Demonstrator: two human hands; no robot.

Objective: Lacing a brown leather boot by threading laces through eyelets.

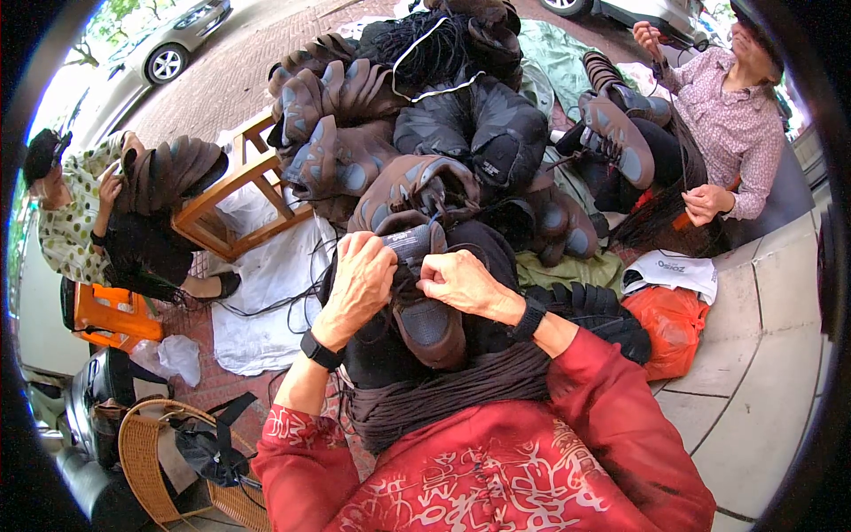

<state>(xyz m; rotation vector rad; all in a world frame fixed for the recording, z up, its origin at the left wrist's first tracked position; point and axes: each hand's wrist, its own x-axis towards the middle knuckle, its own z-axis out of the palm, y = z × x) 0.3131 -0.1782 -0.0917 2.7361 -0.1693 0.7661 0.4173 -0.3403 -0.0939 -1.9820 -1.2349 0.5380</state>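
Note:
A brown and grey lace-up shoe [430, 332] rests on my lap with its toe toward me and its dark tongue [408, 246] raised. My left hand [362, 273] is closed, its fingertips pinching the shoe's upper edge beside the tongue. On the other side, my right hand [465, 285] is closed over the lacing area. Whatever sits between its fingertips is too small to make out. Across my lap lies a thick bundle of dark shoelaces [443, 399]. Loose dark strands trail left from near my left wrist.
A large heap of similar shoes [341, 160] stands ahead. Two people, at left [75, 208] and right [722, 133], also handle shoes and laces. Nearby are a wooden stool frame [232, 202], an orange stool [115, 310], a wicker chair [146, 452] and a red plastic bag [667, 328].

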